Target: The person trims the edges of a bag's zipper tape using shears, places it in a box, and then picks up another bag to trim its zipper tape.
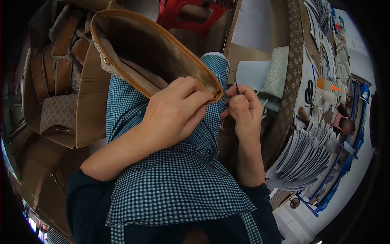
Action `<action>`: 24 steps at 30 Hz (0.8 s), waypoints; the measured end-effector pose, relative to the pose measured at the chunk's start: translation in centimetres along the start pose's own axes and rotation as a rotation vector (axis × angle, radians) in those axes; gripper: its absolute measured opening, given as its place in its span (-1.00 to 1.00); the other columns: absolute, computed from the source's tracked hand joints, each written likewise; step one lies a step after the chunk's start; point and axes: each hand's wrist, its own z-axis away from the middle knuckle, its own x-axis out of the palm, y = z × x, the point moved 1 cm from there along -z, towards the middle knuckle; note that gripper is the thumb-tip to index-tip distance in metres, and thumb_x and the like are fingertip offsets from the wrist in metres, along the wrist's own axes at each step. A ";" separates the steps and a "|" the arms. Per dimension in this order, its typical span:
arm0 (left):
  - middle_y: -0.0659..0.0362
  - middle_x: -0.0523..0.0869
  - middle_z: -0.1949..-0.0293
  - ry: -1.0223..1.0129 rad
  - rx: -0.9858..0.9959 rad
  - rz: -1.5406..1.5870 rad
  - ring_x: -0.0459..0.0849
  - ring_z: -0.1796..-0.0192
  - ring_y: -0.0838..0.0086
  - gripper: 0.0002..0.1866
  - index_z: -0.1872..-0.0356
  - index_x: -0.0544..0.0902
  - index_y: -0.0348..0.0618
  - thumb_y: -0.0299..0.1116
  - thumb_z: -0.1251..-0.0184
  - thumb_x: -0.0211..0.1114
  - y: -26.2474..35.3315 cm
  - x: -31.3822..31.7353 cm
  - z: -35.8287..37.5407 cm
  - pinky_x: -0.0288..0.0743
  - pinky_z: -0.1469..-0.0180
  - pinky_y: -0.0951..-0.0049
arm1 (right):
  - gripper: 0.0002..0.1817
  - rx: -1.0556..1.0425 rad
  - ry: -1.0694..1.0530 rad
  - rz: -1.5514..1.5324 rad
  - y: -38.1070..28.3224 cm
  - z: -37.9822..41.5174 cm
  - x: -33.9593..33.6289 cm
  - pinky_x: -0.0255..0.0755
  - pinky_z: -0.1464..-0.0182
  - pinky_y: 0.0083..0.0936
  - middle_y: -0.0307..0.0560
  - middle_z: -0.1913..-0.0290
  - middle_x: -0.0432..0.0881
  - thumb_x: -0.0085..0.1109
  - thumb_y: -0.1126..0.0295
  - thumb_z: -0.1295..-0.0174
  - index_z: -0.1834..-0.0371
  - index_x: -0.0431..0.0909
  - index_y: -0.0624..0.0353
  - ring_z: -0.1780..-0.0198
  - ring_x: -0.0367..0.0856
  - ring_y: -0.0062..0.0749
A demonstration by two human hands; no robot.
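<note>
A handbag (pixel 134 49) with tan leather edging and a beige lining lies tilted across my lap, its mouth open toward me. My left hand (pixel 174 107) is closed on the corner of its rim, thumb and fingers pinching the tan edge. Just right of that corner, my right hand (pixel 244 110) pinches a thin dark pointed tool (pixel 237 87), tip upward. Its lower part is hidden in my fingers, so its exact kind does not show. The tool is apart from the bag. A checked apron (pixel 174 183) covers my lap.
On the left stands a cardboard box (pixel 91 105) of brown bag pieces. A red plastic stool (pixel 191 16) is ahead. The workbench on the right carries a patterned roll (pixel 290 61), stacked white pieces (pixel 302 154), black scissors (pixel 309 90) and an orange-tipped bottle (pixel 327 85).
</note>
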 end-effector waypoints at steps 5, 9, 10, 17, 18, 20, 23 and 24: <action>0.17 0.62 0.22 -0.095 -0.010 -0.024 0.63 0.28 0.38 -0.68 0.07 0.73 -0.15 -0.49 -0.10 0.41 0.0 -0.1 0.4 0.58 0.32 0.42 | -0.82 0.109 0.051 0.212 -1.5 -1.2 1.6 0.42 0.42 -0.76 -0.32 0.43 0.62 0.32 0.43 -0.26 0.19 0.61 0.32 0.43 0.52 -0.78; 0.15 0.62 0.21 -0.223 -0.113 -0.112 0.64 0.26 0.34 -0.70 0.03 0.71 -0.18 -0.40 -0.19 0.37 -0.1 -0.5 0.2 0.58 0.25 0.40 | -0.94 0.021 0.100 0.330 -1.7 -1.4 2.0 0.36 0.41 -0.78 -0.34 0.49 0.62 0.28 0.56 -0.21 0.30 0.63 0.34 0.46 0.50 -0.81; 0.14 0.62 0.21 -0.254 -0.150 -0.137 0.64 0.26 0.33 -0.71 0.02 0.71 -0.20 -0.38 -0.23 0.35 -0.3 -0.7 0.1 0.58 0.23 0.40 | -0.94 0.031 0.098 0.334 -1.8 -1.3 2.1 0.37 0.40 -0.78 -0.35 0.47 0.62 0.28 0.56 -0.21 0.30 0.63 0.34 0.45 0.50 -0.81; 0.05 0.64 0.23 -0.201 -0.333 0.277 0.67 0.24 0.29 -0.72 0.02 0.67 -0.35 -0.35 -0.38 0.23 -2.4 -1.6 -1.3 0.56 0.21 0.38 | -0.92 0.034 0.116 0.319 -1.5 -0.5 2.5 0.38 0.35 -0.79 -0.36 0.39 0.65 0.30 0.58 -0.19 0.26 0.64 0.34 0.38 0.50 -0.83; 0.04 0.66 0.25 -0.218 -0.330 0.257 0.68 0.26 0.29 -0.72 0.04 0.68 -0.35 -0.36 -0.38 0.23 -2.5 -1.4 -1.5 0.56 0.22 0.37 | -0.91 0.030 0.127 0.313 -1.5 -0.3 2.5 0.38 0.34 -0.79 -0.37 0.38 0.65 0.30 0.59 -0.19 0.26 0.64 0.34 0.38 0.49 -0.84; 0.04 0.69 0.29 -0.254 -0.324 0.215 0.69 0.29 0.28 -0.74 0.08 0.69 -0.36 -0.36 -0.37 0.24 -2.8 -1.2 -1.8 0.56 0.24 0.36 | -0.90 0.005 0.088 0.385 -1.1 -0.2 2.2 0.48 0.36 -0.76 -0.26 0.36 0.66 0.24 0.58 -0.26 0.19 0.62 0.36 0.41 0.57 -0.73; 0.03 0.72 0.38 -0.435 -0.382 0.252 0.70 0.37 0.28 -0.76 0.16 0.71 -0.37 -0.37 -0.33 0.26 -3.6 -1.1 -2.8 0.57 0.26 0.36 | -0.89 -0.007 0.059 0.419 -0.6 0.0 2.1 0.53 0.37 -0.75 -0.21 0.35 0.67 0.21 0.58 -0.29 0.16 0.60 0.37 0.43 0.60 -0.68; 0.03 0.72 0.40 -0.448 -0.384 0.245 0.69 0.38 0.29 -0.78 0.20 0.72 -0.36 -0.37 -0.32 0.26 -3.7 -0.9 -2.9 0.57 0.27 0.36 | -0.89 -0.007 0.054 0.419 -0.6 0.0 2.2 0.52 0.37 -0.76 -0.21 0.35 0.67 0.22 0.58 -0.29 0.16 0.60 0.37 0.43 0.60 -0.68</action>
